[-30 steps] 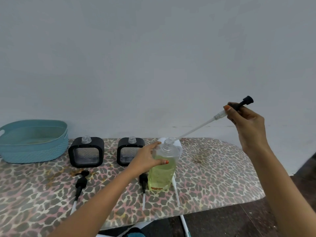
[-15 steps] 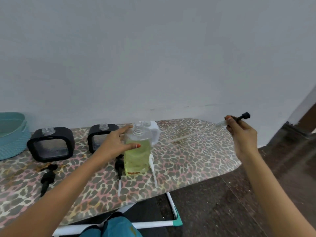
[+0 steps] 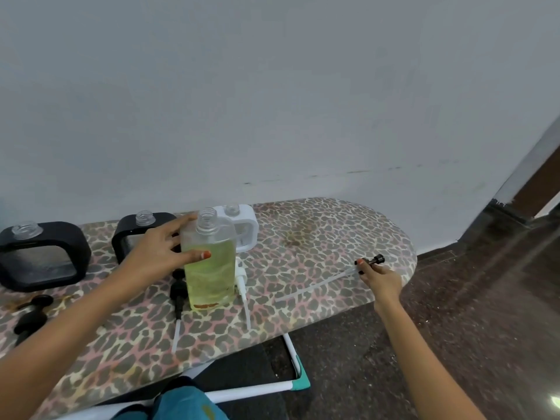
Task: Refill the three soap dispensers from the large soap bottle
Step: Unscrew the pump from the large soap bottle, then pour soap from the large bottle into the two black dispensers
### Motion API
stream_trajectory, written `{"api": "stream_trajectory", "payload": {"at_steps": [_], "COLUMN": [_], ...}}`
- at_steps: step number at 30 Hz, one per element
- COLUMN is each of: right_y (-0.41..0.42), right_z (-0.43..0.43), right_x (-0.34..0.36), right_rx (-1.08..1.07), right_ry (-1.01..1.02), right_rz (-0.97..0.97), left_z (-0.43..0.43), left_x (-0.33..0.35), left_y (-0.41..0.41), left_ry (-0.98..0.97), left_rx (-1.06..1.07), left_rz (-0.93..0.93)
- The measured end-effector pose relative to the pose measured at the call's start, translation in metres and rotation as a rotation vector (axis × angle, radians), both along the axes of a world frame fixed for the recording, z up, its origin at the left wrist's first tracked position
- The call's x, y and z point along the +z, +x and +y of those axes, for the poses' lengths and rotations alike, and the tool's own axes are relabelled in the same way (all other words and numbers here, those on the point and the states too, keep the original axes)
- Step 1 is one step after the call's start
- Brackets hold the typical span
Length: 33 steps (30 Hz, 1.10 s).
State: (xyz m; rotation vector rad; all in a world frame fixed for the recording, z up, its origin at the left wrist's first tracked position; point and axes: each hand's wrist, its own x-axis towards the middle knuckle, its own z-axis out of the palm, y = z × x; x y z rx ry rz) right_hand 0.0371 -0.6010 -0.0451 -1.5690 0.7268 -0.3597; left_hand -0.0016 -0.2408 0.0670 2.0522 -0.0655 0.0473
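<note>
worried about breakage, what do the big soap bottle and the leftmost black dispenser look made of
Large soap bottle: probably clear glossy plastic; yellow-green liquid shows through and the neck has moulded threads. Leftmost black dispenser: seemingly matte black plastic shell around a clear body with a threaded neck; glass cannot be excluded.

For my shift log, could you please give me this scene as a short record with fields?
Surface: ironing board, leopard-print cover
Left grip: holds the large soap bottle upright, neck open, yellow-green soap inside
Right grip: pinches the long-tubed pump, low over the board's right end
Dispensers: left black dispenser, middle black dispenser, white dispenser; all necks open
Loose pumps: left black pump, middle black pump, white pump, lying on the board
</note>
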Motion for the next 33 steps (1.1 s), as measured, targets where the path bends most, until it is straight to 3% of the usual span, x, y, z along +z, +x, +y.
{"api": "stream_trajectory", "payload": {"at_steps": [9,19,25,29,33], "right_y": [0.006,0.001,-0.007,-0.008,-0.013], "right_z": [0.003,-0.001,0.009,0.045,0.109], "right_x": [-0.02,-0.016,0.006,0.032,0.066], "right_rx": [-0.001,0.011,0.006,0.218,0.59], "right_ry": [-0.17,-0.121,-0.167,-0.214,-0.192], "right_rz": [0.083,0.131,0.05,-0.067,-0.231], "left_z": [0.002,0.006,0.009,0.014,0.014], "left_x": [-0.002,-0.007,-0.011,-0.013,-0.013], "left_y": [0.002,0.004,0.007,0.008,0.01], "left_ry": [-0.015,-0.047,-0.051,-0.058,-0.07], "left_rx": [-0.002,-0.028,-0.043,-0.051,-0.084], "left_rz": [0.009,0.017,0.019,0.024,0.025]}}
